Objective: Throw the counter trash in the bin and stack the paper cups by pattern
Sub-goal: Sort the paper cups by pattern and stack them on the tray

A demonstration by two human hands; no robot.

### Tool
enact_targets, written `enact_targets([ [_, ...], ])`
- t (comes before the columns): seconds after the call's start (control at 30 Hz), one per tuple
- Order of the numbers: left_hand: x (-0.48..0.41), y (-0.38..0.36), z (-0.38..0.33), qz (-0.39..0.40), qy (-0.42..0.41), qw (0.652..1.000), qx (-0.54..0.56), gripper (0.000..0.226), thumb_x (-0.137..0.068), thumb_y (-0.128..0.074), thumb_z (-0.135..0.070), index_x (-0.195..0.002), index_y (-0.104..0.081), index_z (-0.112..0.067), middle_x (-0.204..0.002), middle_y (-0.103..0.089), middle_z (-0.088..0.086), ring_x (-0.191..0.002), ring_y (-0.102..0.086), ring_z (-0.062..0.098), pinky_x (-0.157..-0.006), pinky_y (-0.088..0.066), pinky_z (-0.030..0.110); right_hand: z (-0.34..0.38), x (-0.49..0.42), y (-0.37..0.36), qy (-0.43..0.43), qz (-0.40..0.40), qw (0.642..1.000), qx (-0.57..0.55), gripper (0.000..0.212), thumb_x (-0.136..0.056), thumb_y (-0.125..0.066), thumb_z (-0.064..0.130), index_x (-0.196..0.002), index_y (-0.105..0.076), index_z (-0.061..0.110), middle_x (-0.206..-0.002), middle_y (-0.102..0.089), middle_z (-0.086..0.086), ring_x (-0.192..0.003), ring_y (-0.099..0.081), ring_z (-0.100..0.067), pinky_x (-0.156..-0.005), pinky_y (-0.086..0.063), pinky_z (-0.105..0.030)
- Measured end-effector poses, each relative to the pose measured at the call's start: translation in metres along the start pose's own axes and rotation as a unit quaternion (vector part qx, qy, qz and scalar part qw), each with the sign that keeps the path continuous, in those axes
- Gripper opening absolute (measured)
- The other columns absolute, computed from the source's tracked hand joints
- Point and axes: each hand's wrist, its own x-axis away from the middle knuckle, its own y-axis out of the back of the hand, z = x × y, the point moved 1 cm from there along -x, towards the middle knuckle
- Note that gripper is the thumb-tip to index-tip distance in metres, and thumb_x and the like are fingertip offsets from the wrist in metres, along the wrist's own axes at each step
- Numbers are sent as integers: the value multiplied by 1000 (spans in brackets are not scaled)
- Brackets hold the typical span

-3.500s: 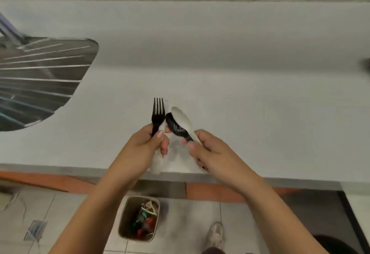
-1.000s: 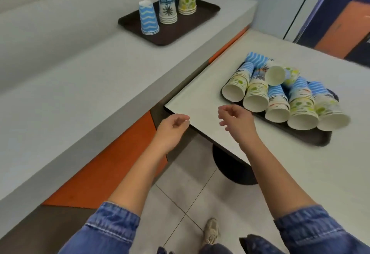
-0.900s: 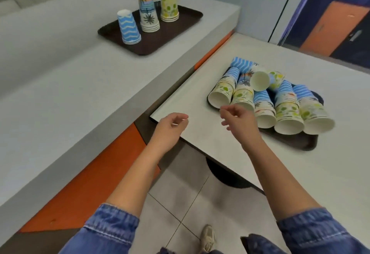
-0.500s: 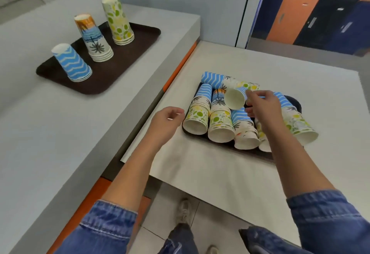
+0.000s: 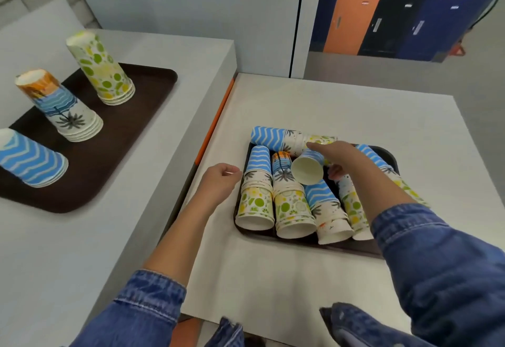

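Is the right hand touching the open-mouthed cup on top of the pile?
Touching. The head view shows the right hand with its forefinger over the open-mouthed cup and thumb against its side.

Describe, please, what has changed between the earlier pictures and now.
The fork and spoon have left the hands. The right hand reached over the table tray and grips a blue zigzag cup; the left hand moved beside that tray's left rim, holding nothing. The three stacks on the counter tray are unchanged.
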Motion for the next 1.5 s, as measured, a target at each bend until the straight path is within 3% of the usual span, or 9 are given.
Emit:
enact_targets([
  [0.17,-15,-14,3,-9,53,998,-23,36,-84,-67,-36,-113,-58,-16,-117,-62,9,-103,-61,25,-79,-46,30,-6,-12,-2,-9,34,999,-7,75,-77,-62,68,-99,-56,-3,-77,-65,-19,-67,-66,-29,-60,-58,-38],
  [0.37,-8,-39,10,20,136,990,-41,85,-77,-73,-47,-142,-36,-7,-139,-47,10,-121,-51,26,-91,-45,34,-11,-20,0,3,74,996,-52,68,-81,-64,58,-106,-58,-4,-86,-67,-22,-70,-68,-32,-65,-60,-40],
  [0.5,-3,-52,20,36,169,981,-89,94,-64,-75,-62,-129,-46,-1,-122,-56,6,-106,-56,23,-83,-46,30,-20,-17,4,2,103,989,-105,62,-81,-67,54,-109,-56,-1,-89,-66,-21,-72,-69,-32,-68,-61,-41],
  [0.6,-2,-58,22,48,179,978,-101,121,-37,-72,-78,-131,-49,-4,-128,-58,8,-111,-58,24,-93,-50,36,-27,-13,7,4,137,976,-167,60,-82,-67,51,-116,-52,3,-90,-62,-18,-69,-67,-28,-61,-59,-36],
  [0.73,-4,-66,20,42,183,974,-129,105,-59,-79,-62,-137,-42,-2,-136,-52,11,-120,-54,27,-97,-47,36,-32,-13,8,24,183,951,-247,68,-82,-65,50,-127,-50,2,-94,-62,-19,-74,-67,-31,-64,-58,-37],
  [0.97,-11,-71,17,39,179,975,-122,84,-68,-79,-47,-132,-48,-3,-130,-56,12,-116,-56,28,-96,-48,38,-40,-5,1,23,230,919,-320,58,-87,-59,46,-121,-56,-1,-89,-62,-15,-74,-65,-26,-60,-58,-31],
  [1.23,-1,-58,26,17,187,982,-7,70,-54,-84,-37,-112,-64,-4,-102,-69,9,-90,-67,22,-77,-54,32,-46,-2,-8,35,249,895,-367,47,-89,-58,40,-119,-58,4,-80,-65,-9,-64,-65,-19,-60,-57,-29],
  [1.33,5,-46,26,1,175,984,28,50,-64,-86,-24,-106,-66,-4,-97,-71,9,-80,-68,18,-62,-52,26,-43,4,-14,52,238,896,-372,43,-89,-59,38,-119,-58,7,-89,-66,-10,-68,-65,-19,-60,-55,-30],
  [1.5,13,-19,16,-37,142,986,77,43,-66,-86,-19,-102,-65,-9,-89,-70,2,-77,-68,13,-55,-49,22,-23,15,-30,121,156,924,-327,46,-84,-70,29,-122,-53,12,-116,-67,-8,-85,-69,-19,-66,-57,-30],
])
